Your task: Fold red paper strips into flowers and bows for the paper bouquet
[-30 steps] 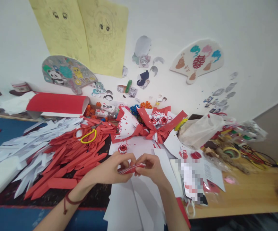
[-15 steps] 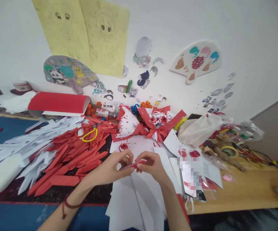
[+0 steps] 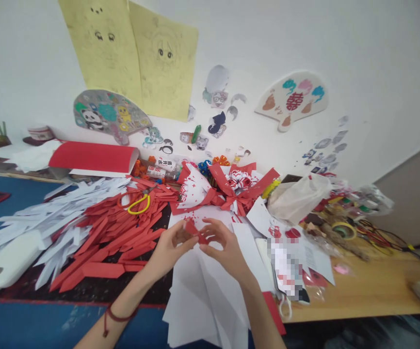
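Observation:
Over the white sheets point(image 3: 191, 291), a small folded red paper piece point(image 3: 191, 227) is held up between my hands. My left hand point(image 3: 173, 245) pinches it between thumb and fingers, with its upper part standing above the thumb. The fingers of my right hand point(image 3: 224, 245) curl round the piece's right end, thumb underneath, partly hiding it. Left of my hands lies a heap of folded red paper strips point(image 3: 104, 242), and beyond it a heap of white strips point(image 3: 68, 208). Scissors with a yellow handle point(image 3: 139, 204) rest on the red strips.
Behind my hands stand red-and-white paper bouquets point(image 3: 239, 182) against the wall. A phone point(image 3: 286, 271) with a blurred screen lies at right, near a white bag point(image 3: 299, 198) and a tape roll point(image 3: 344, 230). A white board with a hole point(image 3: 13, 257) sits at far left.
The red paper piece has been turned from nearly flat and edge-on to standing up. My right hand's fingers have spread a little. The camera view has shifted slightly.

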{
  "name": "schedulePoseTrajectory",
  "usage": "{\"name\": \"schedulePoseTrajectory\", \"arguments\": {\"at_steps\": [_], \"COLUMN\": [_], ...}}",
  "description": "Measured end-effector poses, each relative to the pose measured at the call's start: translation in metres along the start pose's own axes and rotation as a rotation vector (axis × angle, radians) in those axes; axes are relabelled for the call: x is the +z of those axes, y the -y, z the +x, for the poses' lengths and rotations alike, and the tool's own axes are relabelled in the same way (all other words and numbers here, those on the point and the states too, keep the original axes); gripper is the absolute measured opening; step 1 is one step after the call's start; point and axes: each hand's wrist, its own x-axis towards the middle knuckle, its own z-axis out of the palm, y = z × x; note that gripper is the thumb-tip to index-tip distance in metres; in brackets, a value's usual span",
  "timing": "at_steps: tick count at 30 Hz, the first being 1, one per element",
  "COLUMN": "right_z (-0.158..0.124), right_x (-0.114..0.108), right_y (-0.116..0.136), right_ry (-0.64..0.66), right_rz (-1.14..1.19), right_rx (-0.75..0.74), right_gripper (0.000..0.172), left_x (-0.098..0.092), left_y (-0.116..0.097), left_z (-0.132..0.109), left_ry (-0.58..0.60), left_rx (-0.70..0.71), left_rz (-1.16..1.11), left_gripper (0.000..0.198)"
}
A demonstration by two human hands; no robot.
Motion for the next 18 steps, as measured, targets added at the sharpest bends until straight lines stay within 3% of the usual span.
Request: {"name": "schedulePoseTrajectory", "arguments": {"at_steps": [4,6,10,14,18], "right_z": [-0.011,-0.015,-0.02,-0.023,-0.02], "right_x": [0.001,-0.001,-0.007,-0.009,-0.006], "right_y": [0.009,0.016,0.023,0.019,0.01], "right_ry": [-0.109,-0.129,-0.11,-0.076,0.001], "right_rz": [-0.263,-0.324,-0.401,-0.431,-0.452], "right_rx": [-0.105,-0.17,-0.24,-0.265,-0.269], "right_gripper": [0.022,0.015,0.019,0.021,0.021], "left_x": [-0.003,-0.007,-0.018,-0.025,-0.022], "left_y": [0.0,-0.001,-0.009,-0.016,-0.014], "left_z": [-0.004,-0.006,-0.008,-0.01,-0.012], "left_ry": [-0.002,-0.014,-0.025,0.108,0.198], "left_rx": [0.03,0.077,0.211,0.287,0.317], "left_rz": [-0.051,0.003,0.264,0.527,0.65], "left_gripper": [0.025,0.024,0.017,0.015,0.015]}}
